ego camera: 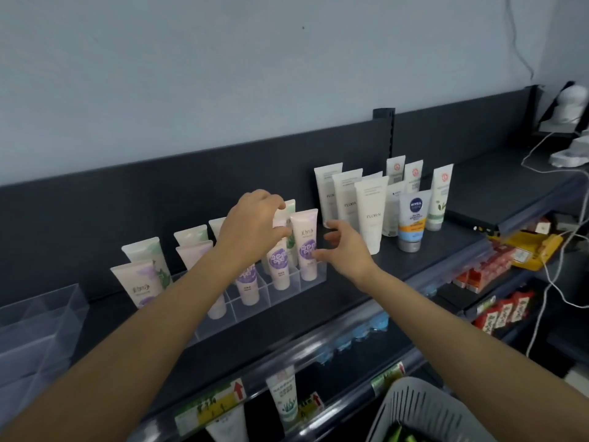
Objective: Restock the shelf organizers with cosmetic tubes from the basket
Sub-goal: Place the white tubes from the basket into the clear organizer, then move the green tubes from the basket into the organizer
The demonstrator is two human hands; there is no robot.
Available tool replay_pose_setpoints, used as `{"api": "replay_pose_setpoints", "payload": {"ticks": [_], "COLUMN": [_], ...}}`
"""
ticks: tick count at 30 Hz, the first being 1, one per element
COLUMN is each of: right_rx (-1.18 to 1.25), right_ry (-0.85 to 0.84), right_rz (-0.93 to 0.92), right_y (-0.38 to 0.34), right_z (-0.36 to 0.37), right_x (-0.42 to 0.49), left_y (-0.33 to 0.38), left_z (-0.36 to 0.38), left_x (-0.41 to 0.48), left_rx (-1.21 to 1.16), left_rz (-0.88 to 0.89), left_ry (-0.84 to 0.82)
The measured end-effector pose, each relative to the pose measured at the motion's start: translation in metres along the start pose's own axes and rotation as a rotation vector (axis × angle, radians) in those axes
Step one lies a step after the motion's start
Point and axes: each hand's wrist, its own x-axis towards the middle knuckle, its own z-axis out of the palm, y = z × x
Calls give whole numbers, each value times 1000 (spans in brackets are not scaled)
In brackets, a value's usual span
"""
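A clear acrylic organizer (287, 291) stands on the dark shelf (430, 250) and holds several pale tubes with purple or green flower prints. My left hand (251, 224) reaches over its back row, fingers pinched on the top of a pale tube (282, 218). My right hand (342, 250) is open beside the organizer's right end, its fingertips touching the rightmost purple-print tube (306, 244). The grey slotted basket (424, 409) sits at the bottom right, with something green inside.
A second clear organizer (38, 330) stands at the far left. White Floral tubes (369, 212), a Nivea tube (412, 220) and green-print tubes stand loose to the right. Red snack packs (500, 314) fill lower shelves; white cables (548, 275) hang at the right.
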Motion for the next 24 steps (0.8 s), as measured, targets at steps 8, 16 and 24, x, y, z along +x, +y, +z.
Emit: {"api": "replay_pose_setpoints", "payload": {"ticks": [8,16,24], "right_rx": [-25,-272,-430], "right_ry": [198,170,-12], "right_rz": [46,319,726], "right_y": [46,154,266], "right_z": [-42,-87,-110], "right_x": [-77,-168,-262], "left_y": [59,125,152], "left_z": [46,140,248], "left_x": [-48,-94,-164], "left_rx": [-308,-398,-360], "left_rz": [265,305,260], "left_ry": [-63,-437,-1060]}}
